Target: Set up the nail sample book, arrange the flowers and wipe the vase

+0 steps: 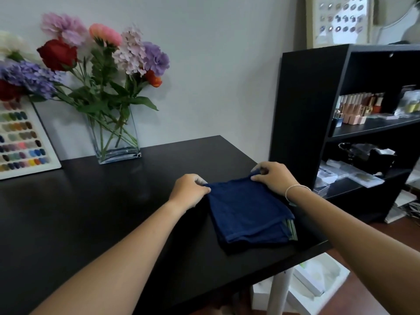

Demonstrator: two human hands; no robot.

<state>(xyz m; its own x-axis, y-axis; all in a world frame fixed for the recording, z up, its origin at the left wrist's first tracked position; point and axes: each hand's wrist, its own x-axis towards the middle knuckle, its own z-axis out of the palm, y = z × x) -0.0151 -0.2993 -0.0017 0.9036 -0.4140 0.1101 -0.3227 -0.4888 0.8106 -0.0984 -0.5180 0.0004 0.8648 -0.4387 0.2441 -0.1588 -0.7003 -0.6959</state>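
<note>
A folded dark blue cloth (247, 212) lies on the black table (91, 201) near its right front corner. My left hand (189, 189) pinches the cloth's far left corner. My right hand (273, 177), with a thin bracelet on the wrist, pinches the far right corner. A clear glass vase (116, 142) stands at the back of the table against the wall, holding artificial flowers (102, 57) in red, pink, purple and orange. The nail sample book (21, 139) stands propped open at the far left, showing rows of coloured nail tips.
A black shelf unit (304, 105) stands right of the table, with nail polish bottles (356, 108) and packets on its shelves. A nail display board (338, 19) leans on top of it. White boxes (318, 278) lie on the floor under the table's right edge.
</note>
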